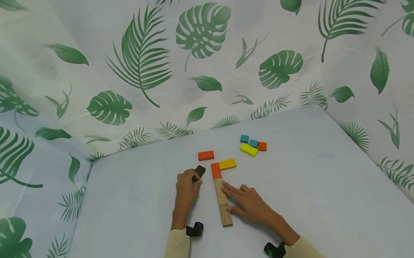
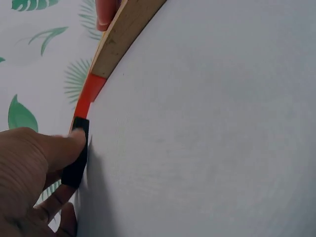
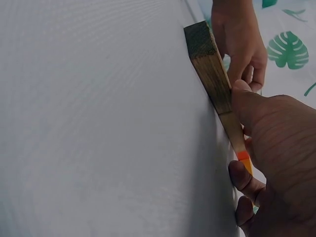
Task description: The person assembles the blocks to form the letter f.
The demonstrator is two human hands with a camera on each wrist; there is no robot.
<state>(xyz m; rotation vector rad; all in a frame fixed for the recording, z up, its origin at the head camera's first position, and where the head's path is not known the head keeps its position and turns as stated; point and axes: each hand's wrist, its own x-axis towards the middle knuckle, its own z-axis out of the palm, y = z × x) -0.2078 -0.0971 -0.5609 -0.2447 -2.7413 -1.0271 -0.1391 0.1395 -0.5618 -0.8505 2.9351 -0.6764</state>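
Observation:
My left hand (image 1: pixel 188 188) pinches a black block (image 1: pixel 200 171) between thumb and fingers, tilted, just left of a row of blocks. The row has a plain wooden block (image 1: pixel 226 220) nearest me, a paler wooden block (image 1: pixel 220 195) beyond it, then an orange-red block (image 1: pixel 215 171) at its far end. Off that end, a yellow-orange block (image 1: pixel 228 163) points right. My right hand (image 1: pixel 252 203) lies along the row's right side, fingers fairly straight, fingertips at the pale block and thumb at the nearer one. In the left wrist view, the black block (image 2: pixel 75 165) overlaps the orange-red one.
A loose orange-red block (image 1: pixel 206 155) lies beyond my left hand. Farther right sits a cluster: two blue blocks (image 1: pixel 244 138), a bright yellow block (image 1: pixel 248 150) and a small orange block (image 1: pixel 262 146). Leaf-print cloth (image 1: pixel 210 90) walls the white table (image 1: pixel 324 200) behind and at both sides.

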